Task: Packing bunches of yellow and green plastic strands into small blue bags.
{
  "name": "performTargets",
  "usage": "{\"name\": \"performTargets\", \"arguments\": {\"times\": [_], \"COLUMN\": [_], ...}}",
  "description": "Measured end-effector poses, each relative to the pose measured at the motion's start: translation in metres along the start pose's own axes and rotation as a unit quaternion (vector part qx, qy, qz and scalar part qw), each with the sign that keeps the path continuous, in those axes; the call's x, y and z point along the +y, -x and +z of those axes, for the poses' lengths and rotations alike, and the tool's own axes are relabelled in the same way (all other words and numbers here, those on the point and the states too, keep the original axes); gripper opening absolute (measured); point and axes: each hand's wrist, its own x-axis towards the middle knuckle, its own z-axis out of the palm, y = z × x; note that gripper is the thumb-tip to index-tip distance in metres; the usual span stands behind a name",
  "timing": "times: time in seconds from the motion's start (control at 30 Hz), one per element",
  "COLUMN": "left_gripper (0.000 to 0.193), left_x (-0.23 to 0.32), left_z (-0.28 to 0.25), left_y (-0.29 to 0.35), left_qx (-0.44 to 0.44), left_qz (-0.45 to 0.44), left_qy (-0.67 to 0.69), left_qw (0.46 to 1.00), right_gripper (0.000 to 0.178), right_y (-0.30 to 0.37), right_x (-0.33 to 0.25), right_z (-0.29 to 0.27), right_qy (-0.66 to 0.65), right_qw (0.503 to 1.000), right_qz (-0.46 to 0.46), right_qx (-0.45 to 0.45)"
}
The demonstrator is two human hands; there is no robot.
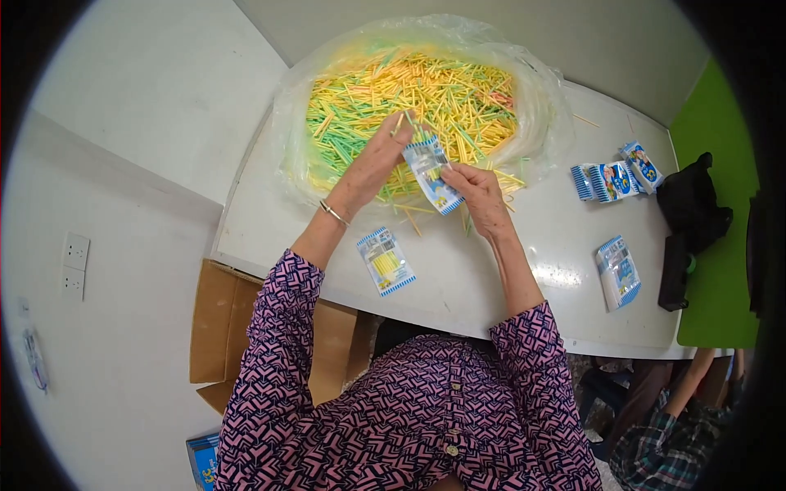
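Note:
A small blue and white packet with a clear window is pinched at its side by my right hand. At its upper end, my left hand has its fingers closed round a few thin pastel sticks, which stand partly in the packet's mouth. Whether the left fingers also grip the packet's edge is hard to make out. Behind both hands lies a large clear plastic bag, its mouth spread wide, heaped with yellow, green and orange sticks. Near my left forearm a similar packet, with yellow sticks in its window, lies flat.
On the right of the white table lie several blue and white packets and a small stack of packets. A black object stands by the green panel. An open cardboard box is below the left edge. Another person's arm shows lower right.

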Motion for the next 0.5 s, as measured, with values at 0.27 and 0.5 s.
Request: {"name": "performTargets", "arguments": {"times": [0.27,0.5], "left_gripper": [0.055,0.028], "left_x": [0.021,0.019], "left_z": [-0.034,-0.011], "left_y": [-0.012,0.001], "left_qx": [0.113,-0.041], "left_qz": [0.09,0.116], "left_qy": [-0.122,-0.318], "left_qw": [0.982,0.94], "right_gripper": [0.025,0.028], "right_y": [-0.019,-0.011], "right_x": [0.001,0.004], "right_z": [0.009,0.006], "right_qy": [-0.012,-0.068], "right_qw": [1.0,0.998], "right_qz": [-0.028,-0.014], "right_qx": [-0.003,0.006]}}
